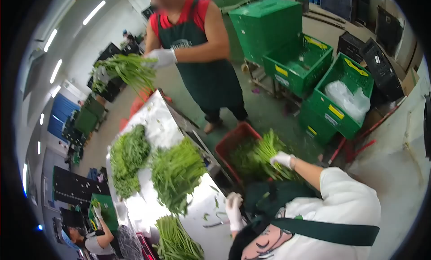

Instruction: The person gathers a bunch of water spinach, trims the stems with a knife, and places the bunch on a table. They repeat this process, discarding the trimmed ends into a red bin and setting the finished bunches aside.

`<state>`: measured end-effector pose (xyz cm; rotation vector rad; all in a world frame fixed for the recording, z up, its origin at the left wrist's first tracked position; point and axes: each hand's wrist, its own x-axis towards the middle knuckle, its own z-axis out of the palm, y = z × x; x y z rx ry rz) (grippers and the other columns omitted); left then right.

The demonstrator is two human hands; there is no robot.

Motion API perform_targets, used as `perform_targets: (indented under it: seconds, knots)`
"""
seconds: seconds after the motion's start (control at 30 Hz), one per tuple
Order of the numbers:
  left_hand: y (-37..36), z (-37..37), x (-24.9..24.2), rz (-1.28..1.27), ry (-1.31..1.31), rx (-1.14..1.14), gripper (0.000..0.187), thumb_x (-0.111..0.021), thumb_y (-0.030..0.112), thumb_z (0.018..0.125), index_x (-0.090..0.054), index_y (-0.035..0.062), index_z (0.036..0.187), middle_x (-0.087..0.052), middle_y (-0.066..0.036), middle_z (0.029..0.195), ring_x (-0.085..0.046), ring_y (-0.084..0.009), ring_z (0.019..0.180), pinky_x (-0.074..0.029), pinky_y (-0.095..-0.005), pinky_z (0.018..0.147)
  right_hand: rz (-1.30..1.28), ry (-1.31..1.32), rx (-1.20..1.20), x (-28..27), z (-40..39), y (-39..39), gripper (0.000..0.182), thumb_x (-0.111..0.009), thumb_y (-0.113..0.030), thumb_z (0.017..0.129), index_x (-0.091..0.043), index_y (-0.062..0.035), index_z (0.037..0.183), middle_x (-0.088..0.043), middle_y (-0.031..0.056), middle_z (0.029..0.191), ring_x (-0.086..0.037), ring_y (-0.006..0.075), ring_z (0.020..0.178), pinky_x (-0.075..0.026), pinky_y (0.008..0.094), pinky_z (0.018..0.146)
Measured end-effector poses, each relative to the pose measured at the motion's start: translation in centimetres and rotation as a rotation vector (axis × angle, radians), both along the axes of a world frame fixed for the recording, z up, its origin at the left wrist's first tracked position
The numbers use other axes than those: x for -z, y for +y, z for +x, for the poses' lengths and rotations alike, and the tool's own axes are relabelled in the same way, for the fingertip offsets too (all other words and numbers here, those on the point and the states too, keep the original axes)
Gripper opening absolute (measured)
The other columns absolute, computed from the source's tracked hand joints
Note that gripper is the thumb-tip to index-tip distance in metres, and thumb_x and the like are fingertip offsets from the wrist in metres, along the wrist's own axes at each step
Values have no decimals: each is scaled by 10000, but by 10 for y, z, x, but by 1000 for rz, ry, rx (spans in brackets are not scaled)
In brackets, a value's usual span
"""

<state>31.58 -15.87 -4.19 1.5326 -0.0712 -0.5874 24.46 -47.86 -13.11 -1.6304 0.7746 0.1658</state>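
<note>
My right hand (283, 160), in a white glove, is closed around a bunch of long-stemmed leafy greens (268, 147) above a red crate (224, 148) with more greens inside. At the metal table's edge is my gloved left hand (234, 210), its fingers curled; what they hold, if anything, is hidden. A thin dark blade-like piece (215, 224) lies beside that hand, among loose leaf scraps. On the metal table (155, 205) are a pile of leafy greens (177, 170), a pile of curly greens (129, 159) and a bundle of green stalks (177, 242).
Across the table's far end a co-worker (197, 67) in a dark apron holds a bunch of greens (125, 71). Green crates (298, 64) stand stacked at the right, one with a clear plastic bag (348, 96). Another person (96, 237) works at lower left.
</note>
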Motion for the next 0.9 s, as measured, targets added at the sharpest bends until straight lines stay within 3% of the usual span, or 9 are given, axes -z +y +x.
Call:
perform_targets:
  seconds: [0.1,0.2,0.3,0.4,0.43,0.5,0.67,0.77,0.9]
  knots:
    - [-6,4,18,16,-383,-180,513,-671,16,780,-449,-27,1241,-505,-133,1210,-503,-220,1102,-410,-332,938,191,-134,101,-65,4,14,198,-709,-206,616,-650,-18,627,-593,54,639,-515,129,642,-381,300,587]
    - [-36,3,-76,553,-1072,69,854,-774,85,643,-320,-27,1359,-377,-250,1340,-363,-393,1249,-296,-444,1044,358,-181,-23,-107,12,21,198,-683,-103,670,-620,23,809,-616,51,714,-573,116,697,-453,250,681]
    - [-72,8,-135,675,-1404,475,794,-786,153,570,-457,72,1288,-360,-169,1399,-300,-405,1312,-235,-600,1024,276,-210,-200,-144,21,38,191,-668,-112,673,-637,24,804,-632,73,736,-563,130,693,-436,258,659]
    - [-101,15,-141,693,-1761,609,618,-641,196,703,-475,171,1297,-424,-160,1364,-410,-333,1265,-245,-561,1054,-26,-391,-533,-180,23,59,199,-650,-123,725,-629,5,875,-632,101,770,-594,185,722,-471,299,680]
    - [-102,18,-141,675,-1774,625,605,-624,190,716,-473,177,1302,-437,-155,1350,-437,-316,1239,-255,-555,1053,-170,-685,-610,-176,29,66,294,-661,-171,736,-598,-1,967,-624,106,835,-605,221,765,-480,328,695]
    - [-97,23,-147,651,-1799,647,579,-588,178,744,-468,189,1310,-464,-145,1322,-490,-283,1186,-275,-542,1052,-46,-370,-894,-209,33,58,376,-671,-199,734,-564,-9,1040,-608,103,877,-602,224,795,-478,333,717]
    - [-61,27,-177,661,-1749,548,598,-565,154,743,-472,131,1333,-483,-24,691,-531,-183,640,-481,-377,837,161,-112,-1133,-265,63,86,281,-689,-272,771,-642,-8,857,-646,70,858,-578,136,835,-457,252,766]
    - [-31,23,-209,896,-1602,576,644,-553,142,755,-404,80,1379,-501,-19,654,-539,-183,613,-414,-322,582,593,-24,-1336,-301,89,106,536,-641,-485,827,-609,20,1002,-650,107,965,-610,159,914,-503,293,790]
    - [14,23,-242,852,-1315,451,661,-699,199,674,-475,52,1278,-611,-93,736,-610,-277,679,-462,-359,672,1091,207,-1328,-287,121,135,842,-343,-712,853,-513,65,1128,-612,241,1018,-663,314,787,-571,404,727]
